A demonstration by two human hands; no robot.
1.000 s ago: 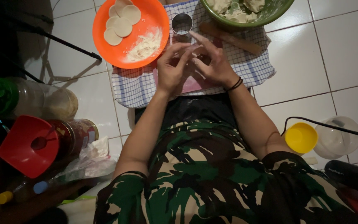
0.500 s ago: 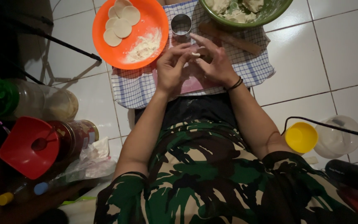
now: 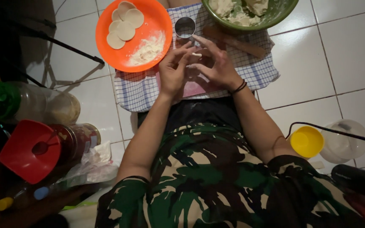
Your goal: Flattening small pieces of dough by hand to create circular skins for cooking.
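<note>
Glossy white tiles cover the floor (image 3: 351, 55), under a woven checked cloth (image 3: 140, 90). The orange plate (image 3: 106, 55) looks like smooth plastic, the ring cutter (image 3: 185, 27) shiny metal, the rolling pin (image 3: 237, 42) matt wood, the dough piece (image 3: 196, 54) soft and floury.

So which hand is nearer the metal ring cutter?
Left. The left hand has its fingertips just below the metal ring cutter; the right hand sits lower and to its right.
</note>
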